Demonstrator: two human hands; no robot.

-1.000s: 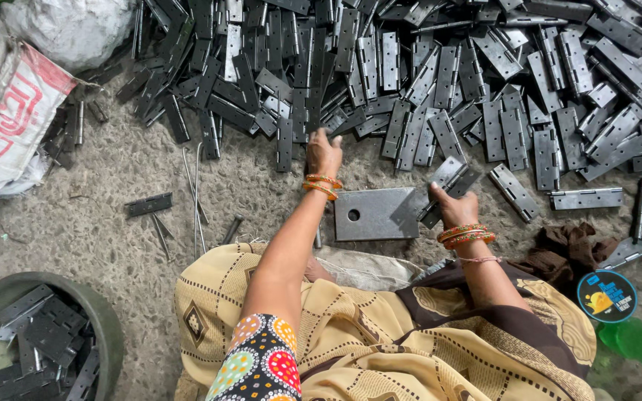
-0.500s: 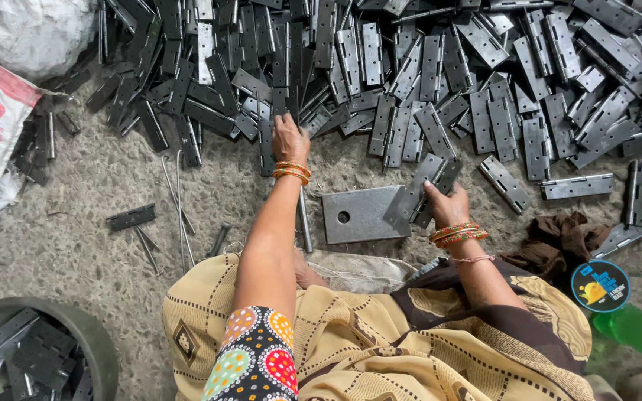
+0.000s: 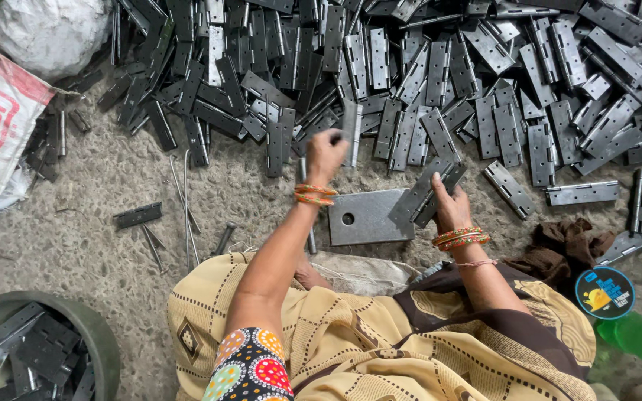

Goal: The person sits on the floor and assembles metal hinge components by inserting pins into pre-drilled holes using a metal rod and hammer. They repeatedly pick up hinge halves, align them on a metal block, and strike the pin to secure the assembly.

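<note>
**Hinges: stiff, dense steel, take them by the leaf edges**

Left hand (image 3: 326, 154) is up at the near edge of the hinge pile (image 3: 440, 67), grip closed on a hinge leaf (image 3: 350, 132) that stands roughly upright between fingers and thumb. Right hand (image 3: 451, 208) is clamped on a dark folded hinge (image 3: 426, 194) that lies tilted across the right end of the flat steel plate (image 3: 365, 217). The plate sits on the concrete floor (image 3: 98, 245) just in front of the knees and has one round hole near its left end.

Handling, judged from the look:
- Stamped steel, rigid, no give. Small but dense; one is easy in one hand, a handful gets heavy.
- Surfaces look dull grey, maybe slightly oily. Expect some slip on the flat faces.
- Stamped edges and corners likely sharp; bare fingers should stay off leaf ends.
- Two leaves swing on the knuckle, so an unpinned or open hinge will flop. Pinch across both leaves when folded, or hold along the long edges next to the knuckle.
- Not fragile. Dropping costs nothing but noise.

Nearby: loose thin pins (image 3: 185, 200) lie on the floor to the left, a single hinge (image 3: 137, 215) beside them, and a round green tub (image 3: 102, 349) at lower left holds more hinges.
</note>
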